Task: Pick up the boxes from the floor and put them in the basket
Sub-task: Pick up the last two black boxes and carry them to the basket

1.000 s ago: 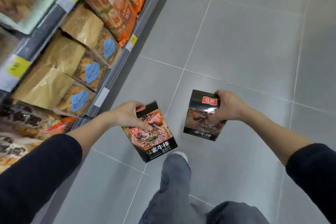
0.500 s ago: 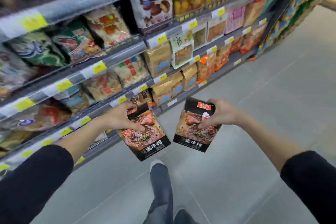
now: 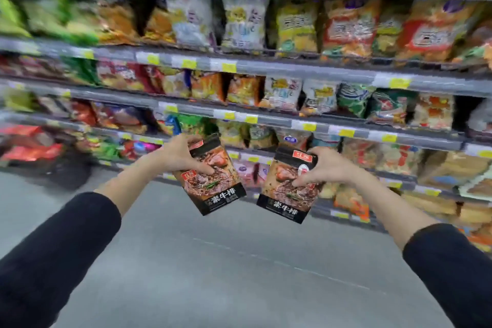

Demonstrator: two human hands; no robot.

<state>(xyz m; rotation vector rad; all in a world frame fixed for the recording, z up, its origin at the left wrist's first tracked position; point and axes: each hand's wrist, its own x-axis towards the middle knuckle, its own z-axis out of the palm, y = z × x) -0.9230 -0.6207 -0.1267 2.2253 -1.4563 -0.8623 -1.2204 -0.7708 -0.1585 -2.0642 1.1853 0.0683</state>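
Boxes (image 3: 213, 181) higher than before, shelves (image 3: 292, 69) behind.

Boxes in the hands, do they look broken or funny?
Nothing stands out. The left hand grips the left box, the right hand grips the right box, both tilted but whole. Blur could hide small dents.

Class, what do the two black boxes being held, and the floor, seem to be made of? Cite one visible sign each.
Left box and right box: probably printed cardboard, slightly glossy; flat faces, straight crisp edges. Floor: likely smooth grey tile, semi-matte; a faint joint line crosses it, though blur leaves this open.
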